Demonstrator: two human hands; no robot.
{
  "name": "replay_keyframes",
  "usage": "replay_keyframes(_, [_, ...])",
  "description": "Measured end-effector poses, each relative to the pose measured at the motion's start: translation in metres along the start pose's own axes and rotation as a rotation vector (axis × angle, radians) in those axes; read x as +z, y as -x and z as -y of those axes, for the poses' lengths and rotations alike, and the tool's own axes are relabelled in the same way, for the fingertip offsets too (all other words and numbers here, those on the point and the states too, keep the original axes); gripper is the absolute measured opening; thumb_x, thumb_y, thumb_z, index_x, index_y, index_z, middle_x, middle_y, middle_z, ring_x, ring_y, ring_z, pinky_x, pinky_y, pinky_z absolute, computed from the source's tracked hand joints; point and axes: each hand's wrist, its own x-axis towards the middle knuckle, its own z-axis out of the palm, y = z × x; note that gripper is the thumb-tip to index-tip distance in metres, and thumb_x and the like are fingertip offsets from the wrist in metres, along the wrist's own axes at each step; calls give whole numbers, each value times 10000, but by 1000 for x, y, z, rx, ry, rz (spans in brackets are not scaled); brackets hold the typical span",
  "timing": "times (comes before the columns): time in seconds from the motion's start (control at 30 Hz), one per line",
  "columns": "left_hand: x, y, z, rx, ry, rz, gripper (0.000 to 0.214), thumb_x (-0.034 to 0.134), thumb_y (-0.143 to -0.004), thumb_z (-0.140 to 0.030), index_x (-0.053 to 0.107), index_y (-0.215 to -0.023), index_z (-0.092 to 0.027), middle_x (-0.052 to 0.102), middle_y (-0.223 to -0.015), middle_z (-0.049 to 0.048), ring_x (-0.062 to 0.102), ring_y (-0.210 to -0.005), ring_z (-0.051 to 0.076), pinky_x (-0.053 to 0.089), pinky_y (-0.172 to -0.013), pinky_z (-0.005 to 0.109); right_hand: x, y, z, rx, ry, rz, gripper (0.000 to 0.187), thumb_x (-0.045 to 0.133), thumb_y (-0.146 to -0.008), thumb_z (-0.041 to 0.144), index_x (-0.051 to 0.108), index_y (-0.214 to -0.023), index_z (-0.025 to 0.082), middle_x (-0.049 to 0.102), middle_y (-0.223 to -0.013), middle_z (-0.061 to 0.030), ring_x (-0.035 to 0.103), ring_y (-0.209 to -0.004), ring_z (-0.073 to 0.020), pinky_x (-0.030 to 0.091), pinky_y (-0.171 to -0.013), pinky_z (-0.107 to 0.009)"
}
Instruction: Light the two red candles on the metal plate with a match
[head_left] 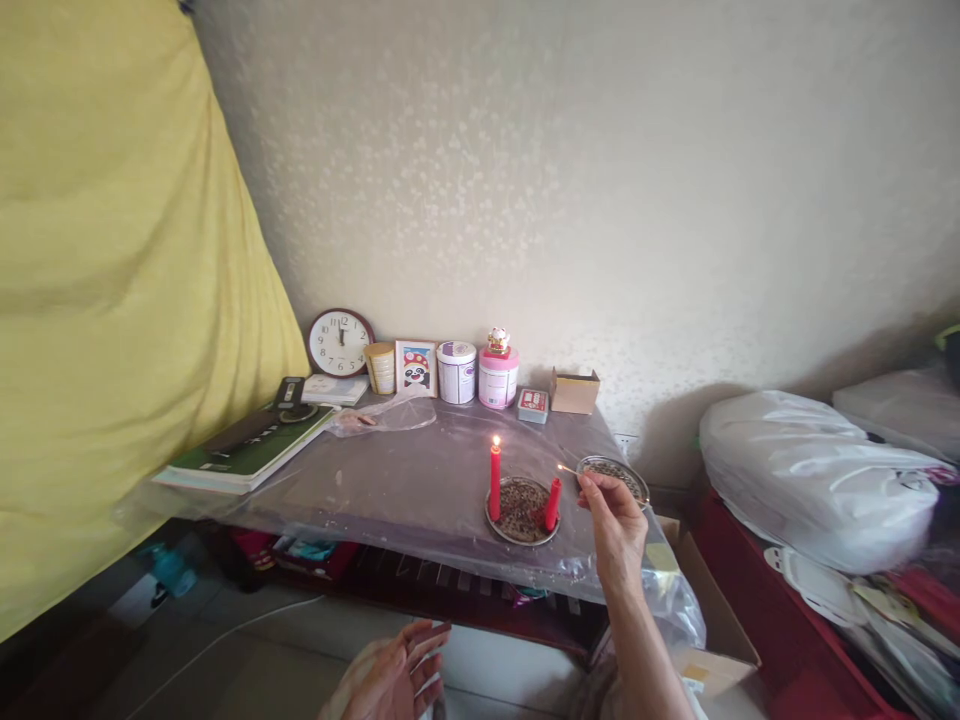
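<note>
My right hand (pixel 616 520) pinches a thin match (pixel 568 470) between thumb and fingertips, and a small glow shows at its tip. That tip is just above and right of a short, tilted red candle (pixel 553 506), on which I see no flame. Left of it a taller red candle (pixel 495 484) stands upright and burns. Both candles stand in a round metal dish (pixel 521 512) of dark, grainy material. My left hand (pixel 394 675) is low in front of the table, fingers apart and slightly bent, with nothing visible in it.
A plastic-covered table (pixel 390 470) bears a second dish (pixel 611 472) behind my right hand. Along the wall stand a clock (pixel 340 342), tins (pixel 457 373), a picture frame (pixel 416 368) and a cardboard box (pixel 575 391). A green book (pixel 247 450) lies left; a white bag (pixel 810 470) sits right.
</note>
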Motion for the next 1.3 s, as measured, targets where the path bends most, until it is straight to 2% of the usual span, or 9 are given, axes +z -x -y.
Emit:
replay_keyframes(0.23, [-1, 0, 1, -12, -7, -42, 327, 823, -719, -332, 763, -1019, -216, 793, -1117, 88, 718, -882, 183, 535, -834, 314, -15, -1, -18, 21, 55, -11, 316, 796, -671, 467, 710, -776, 182, 626, -651, 17, 516, -606, -143, 415, -615, -287])
replay_keyframes(0.43, [0, -1, 0, -14, -14, -70, 359, 862, -670, -313, 767, -999, -206, 795, -1109, 102, 722, -861, 195, 551, -810, 315, -13, 0, -24, 61, 53, -49, 372, 808, -606, 502, 709, -754, 175, 666, -708, -8, 542, -594, -143, 458, -601, -290])
replay_keyframes(0.73, [11, 4, 1, 28, -57, -155, 337, 816, -709, -310, 734, -1013, -188, 785, -1110, 103, 717, -858, 195, 545, -822, 332, -10, -1, -27, 67, 61, -55, 378, 809, -597, 512, 707, -734, 175, 662, -688, -8, 540, -590, -143, 475, -578, -282])
replay_keyframes(1.0, [3, 1, 1, -7, -20, -126, 382, 861, -659, -298, 740, -1003, -184, 794, -1088, 100, 717, -830, 194, 549, -799, 325, -10, -2, -33, 61, 75, -41, 367, 795, -624, 511, 716, -746, 174, 654, -678, -3, 533, -595, -143, 475, -589, -285])
replay_keyframes(1.3, [9, 2, 0, -4, -35, -136, 381, 870, -652, -307, 745, -991, -186, 799, -1081, 89, 716, -831, 183, 556, -798, 314, -11, 0, -34, 67, 82, -23, 344, 779, -651, 495, 712, -759, 175, 632, -662, 11, 520, -600, -141, 457, -601, -284])
